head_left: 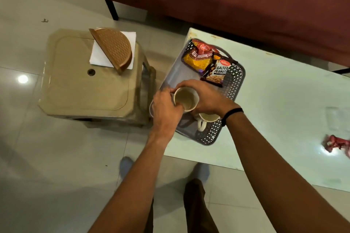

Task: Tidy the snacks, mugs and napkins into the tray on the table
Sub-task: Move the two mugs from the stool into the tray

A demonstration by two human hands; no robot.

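Observation:
A cream mug is held over the near left part of the grey lattice-walled tray. My left hand grips its left side and my right hand wraps its right side. A second cream mug stands in the tray's near end, partly under my right wrist. Two snack packets lie at the tray's far end: a yellow one and a salted peanuts packet. White napkins lie on the beige plastic stool under a brown half-round holder.
The tray sits at the left end of a pale glass table. A red wrapper lies at the table's right. A dark red sofa runs behind. The stool stands close to the table's left edge on the tiled floor.

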